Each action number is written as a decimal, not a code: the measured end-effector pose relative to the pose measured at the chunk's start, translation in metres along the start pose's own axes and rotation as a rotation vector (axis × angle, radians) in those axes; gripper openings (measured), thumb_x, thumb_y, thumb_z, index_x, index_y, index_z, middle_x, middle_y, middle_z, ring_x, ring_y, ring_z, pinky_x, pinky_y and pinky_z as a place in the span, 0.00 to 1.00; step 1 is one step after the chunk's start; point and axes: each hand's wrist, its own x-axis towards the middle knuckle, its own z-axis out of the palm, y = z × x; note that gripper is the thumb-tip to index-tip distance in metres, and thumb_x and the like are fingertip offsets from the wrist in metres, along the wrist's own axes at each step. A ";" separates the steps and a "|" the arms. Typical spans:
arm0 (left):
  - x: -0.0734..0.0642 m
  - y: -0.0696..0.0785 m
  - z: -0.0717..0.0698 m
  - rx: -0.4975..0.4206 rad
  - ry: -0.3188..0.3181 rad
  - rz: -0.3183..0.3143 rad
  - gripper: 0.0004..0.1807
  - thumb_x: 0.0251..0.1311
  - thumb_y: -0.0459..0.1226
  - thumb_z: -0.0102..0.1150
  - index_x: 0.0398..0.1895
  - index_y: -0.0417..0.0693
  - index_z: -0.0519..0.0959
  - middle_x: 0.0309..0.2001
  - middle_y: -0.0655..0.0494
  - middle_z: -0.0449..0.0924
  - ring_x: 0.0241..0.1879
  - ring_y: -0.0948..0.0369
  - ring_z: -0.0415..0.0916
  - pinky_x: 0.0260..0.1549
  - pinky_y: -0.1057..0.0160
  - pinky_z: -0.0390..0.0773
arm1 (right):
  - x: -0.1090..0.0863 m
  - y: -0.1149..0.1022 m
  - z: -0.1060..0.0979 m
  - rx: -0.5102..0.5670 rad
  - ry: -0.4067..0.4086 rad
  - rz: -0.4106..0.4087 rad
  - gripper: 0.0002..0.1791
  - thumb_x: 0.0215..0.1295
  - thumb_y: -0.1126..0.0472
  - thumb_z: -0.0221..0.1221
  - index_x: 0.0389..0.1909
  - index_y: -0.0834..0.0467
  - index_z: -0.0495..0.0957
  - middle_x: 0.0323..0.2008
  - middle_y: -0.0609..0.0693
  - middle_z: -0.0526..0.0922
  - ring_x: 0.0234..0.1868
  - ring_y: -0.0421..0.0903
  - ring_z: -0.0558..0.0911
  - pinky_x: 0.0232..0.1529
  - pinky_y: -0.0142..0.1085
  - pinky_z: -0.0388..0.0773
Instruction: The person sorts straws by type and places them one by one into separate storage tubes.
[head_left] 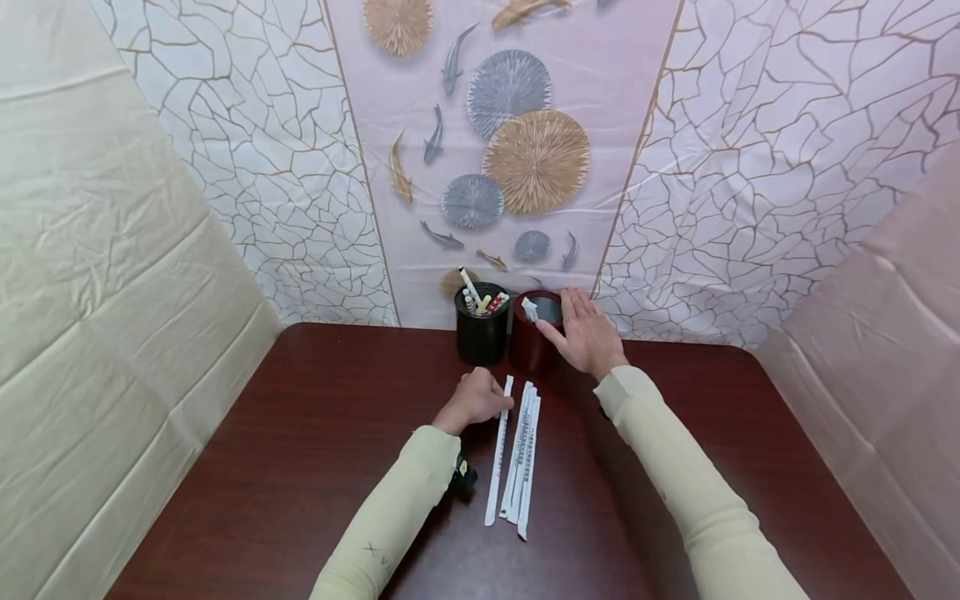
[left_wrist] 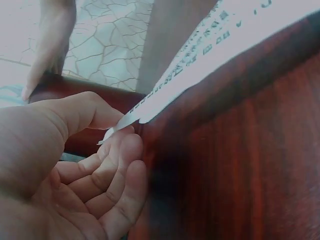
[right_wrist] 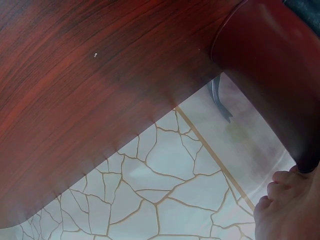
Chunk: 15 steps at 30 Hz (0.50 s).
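My left hand (head_left: 480,395) pinches a white paper-wrapped straw (head_left: 498,467) near its upper end. In the left wrist view, thumb and fingertips meet on the printed wrapper (left_wrist: 165,95). Several more wrapped straws (head_left: 524,467) lie in a bunch just to its right. At the back of the table stands a dark red cup (head_left: 531,348) with a white wrapped end (head_left: 529,309) sticking out. My right hand (head_left: 588,333) rests against the right side of the cup's rim, fingers straight and thumb spread. In the right wrist view, its fingertips (right_wrist: 280,189) show beside the red cup (right_wrist: 270,65).
A black cup (head_left: 482,337) holding several marker-like sticks (head_left: 483,302) stands left of the red cup. The dark wooden table (head_left: 300,467) ends at a patterned cloth backdrop (head_left: 300,167). Pale cloth walls (head_left: 90,292) stand on both sides.
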 end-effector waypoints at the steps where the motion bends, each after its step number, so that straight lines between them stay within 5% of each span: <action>1: 0.000 0.001 -0.002 0.006 0.015 0.011 0.17 0.66 0.41 0.70 0.20 0.44 0.89 0.23 0.51 0.88 0.22 0.62 0.76 0.24 0.66 0.74 | 0.000 0.000 0.000 -0.001 0.001 0.000 0.53 0.81 0.28 0.36 0.84 0.69 0.47 0.84 0.67 0.51 0.86 0.63 0.50 0.85 0.56 0.51; 15: -0.002 0.022 -0.047 0.033 0.170 0.101 0.09 0.64 0.40 0.71 0.26 0.48 0.90 0.29 0.56 0.87 0.31 0.60 0.79 0.30 0.64 0.78 | 0.001 0.000 0.002 0.011 0.029 -0.003 0.52 0.81 0.29 0.37 0.83 0.70 0.49 0.83 0.69 0.54 0.85 0.64 0.52 0.84 0.57 0.52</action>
